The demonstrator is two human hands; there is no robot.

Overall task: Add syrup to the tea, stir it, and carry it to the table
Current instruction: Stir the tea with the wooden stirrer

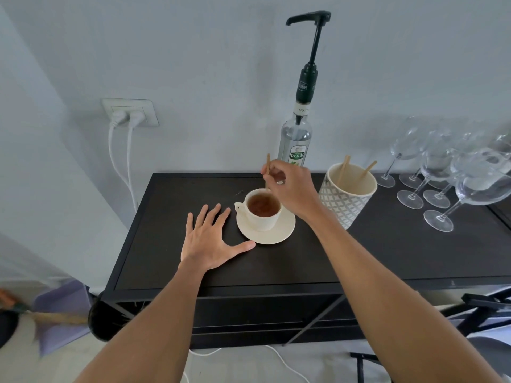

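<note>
A cream cup of brown tea [262, 210] stands on a cream saucer [282, 233] on a dark cabinet top [276, 261]. My right hand [293, 186] hovers just behind and above the cup, pinching a thin wooden stirrer [267, 165] whose lower end dips into the tea at the far rim. Flat on the cabinet to the left of the saucer lies my left hand [210, 239], fingers spread, thumb tip touching the saucer's edge. Behind the cup, against the wall, stands a clear syrup bottle [296, 139] with a tall black pump.
A patterned cup [345, 203] with more wooden stirrers stands right of the saucer. Several wine glasses [448, 178] crowd the right end of the cabinet. A wall socket [130, 111] with two white cables is at the left. A broom and dustpan [55, 316] lie on the floor.
</note>
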